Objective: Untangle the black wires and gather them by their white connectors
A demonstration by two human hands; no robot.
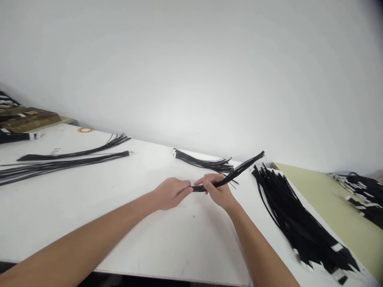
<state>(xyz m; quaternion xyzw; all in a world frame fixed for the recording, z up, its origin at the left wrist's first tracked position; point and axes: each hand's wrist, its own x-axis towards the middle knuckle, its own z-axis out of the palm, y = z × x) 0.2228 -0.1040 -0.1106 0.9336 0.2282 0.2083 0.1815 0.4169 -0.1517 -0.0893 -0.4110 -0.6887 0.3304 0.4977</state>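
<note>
A bundle of thin black wires (243,166) is stretched between my two hands, above the white table. My left hand (172,193) is closed around its left end, with fingers pressed together. Farther along, my right hand (218,191) grips the same bundle between thumb and fingers. From there the free end rises to the upper right. Behind my right hand lies another black wire bundle (203,161) with a white connector at its left end.
Two long black wire bundles (74,162) lie at left, near a roll of tape (85,130). To the right is a large pile of black cables (295,215) with white ends. Beyond it a yellowish board (317,187) holds more cables. A white wall (191,71) rises behind the table (143,239).
</note>
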